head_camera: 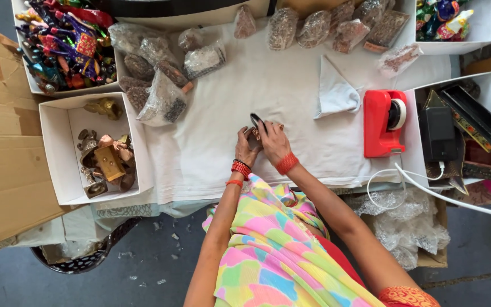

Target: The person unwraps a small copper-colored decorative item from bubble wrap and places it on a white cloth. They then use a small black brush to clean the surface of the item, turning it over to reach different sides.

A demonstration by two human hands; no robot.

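Both my hands meet at the middle of the white cloth-covered table (291,96). My left hand (245,149) and my right hand (274,142) together grip a small dark object (256,124), which sticks up between the fingers. What it is cannot be made out, as the fingers hide most of it. Red bangles circle both wrists.
A red tape dispenser (383,122) stands right of my hands, a folded white cloth (335,94) beside it. Clear bags of small items (163,102) lie at the back. White boxes (63,170) hold metal figurines at left, colourful figurines (66,45) behind. Dark boxes (473,116) sit at right.
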